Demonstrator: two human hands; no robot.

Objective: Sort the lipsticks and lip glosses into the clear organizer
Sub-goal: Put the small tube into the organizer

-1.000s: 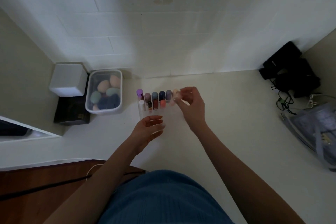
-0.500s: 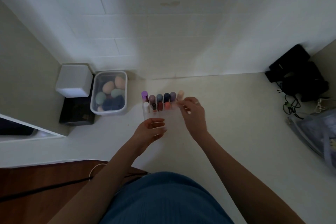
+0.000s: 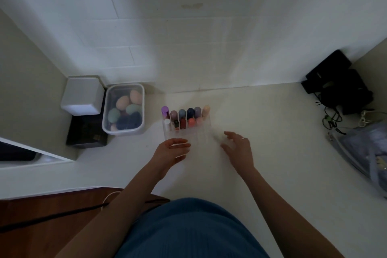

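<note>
The clear organizer (image 3: 201,139) stands on the cream counter, its two far rows filled with several upright lipsticks and lip glosses (image 3: 185,116), from a purple-capped one (image 3: 164,110) at the left to a peach one (image 3: 205,110) at the right. My left hand (image 3: 171,153) rests against the organizer's near left corner, fingers curved along its front. My right hand (image 3: 238,148) hovers at the organizer's right side, fingers spread and nothing in it. The organizer's near rows look empty.
A clear tub of coloured makeup sponges (image 3: 124,109) sits left of the organizer, beside a white box (image 3: 82,95) on a black box (image 3: 85,134). Black gear and cables (image 3: 337,88) and a clear zip pouch (image 3: 368,151) lie at the right. A tiled wall (image 3: 188,37) rises behind.
My right hand let go of the peach lipstick in the back row's right end and drew back toward me, opening. My left hand stayed at the organizer's front.
</note>
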